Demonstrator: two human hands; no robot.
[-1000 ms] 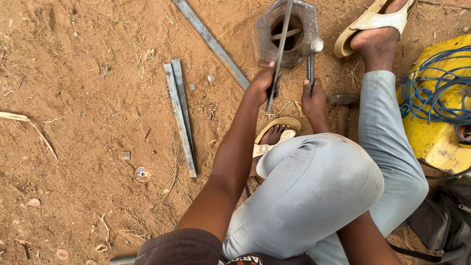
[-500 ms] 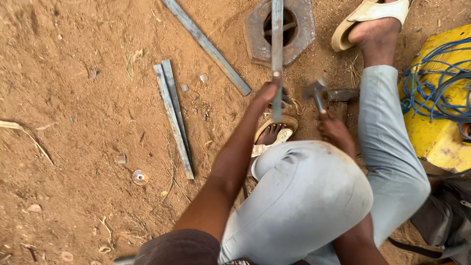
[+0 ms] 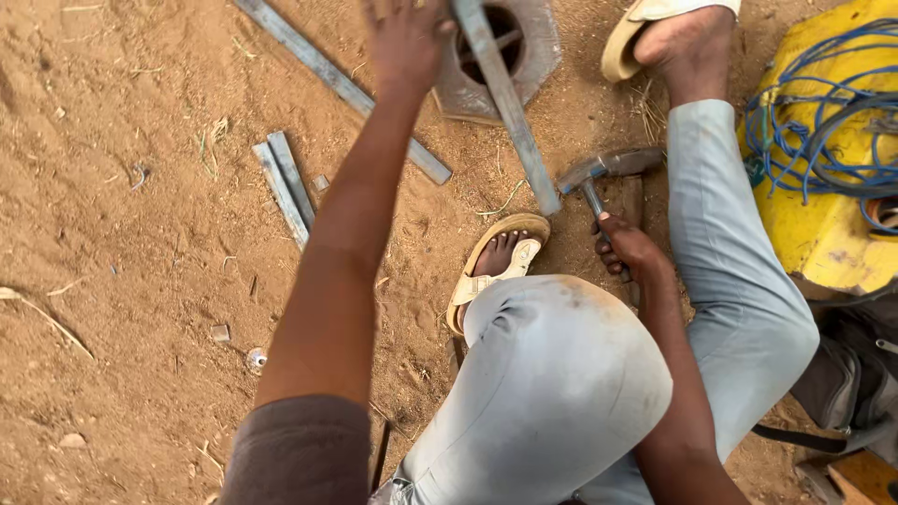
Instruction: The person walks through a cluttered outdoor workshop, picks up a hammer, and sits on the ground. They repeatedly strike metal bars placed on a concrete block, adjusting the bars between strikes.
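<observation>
My left hand (image 3: 407,42) is raised near the top edge, gripping the upper end of a long flat metal bar (image 3: 510,108) that slants down toward my sandalled foot (image 3: 496,266). The bar crosses in front of a grey hexagonal metal piece (image 3: 538,65) with a round hole, lying on the sand. My right hand (image 3: 629,251) is low, beside my knee, closed around the handle of a hammer (image 3: 599,173) whose steel head rests just above the ground next to the bar's lower end.
Sandy ground all around. A long metal strip (image 3: 346,89) lies diagonally at upper left, with two short strips (image 3: 285,187) beside it. A yellow machine (image 3: 823,206) wrapped in blue cable (image 3: 823,103) stands at right. My other sandalled foot (image 3: 673,28) is at top.
My left hand has lifted the bar's upper end up and away, tilting it. My right hand has drawn the hammer down and back from the hexagonal piece toward my knee.
</observation>
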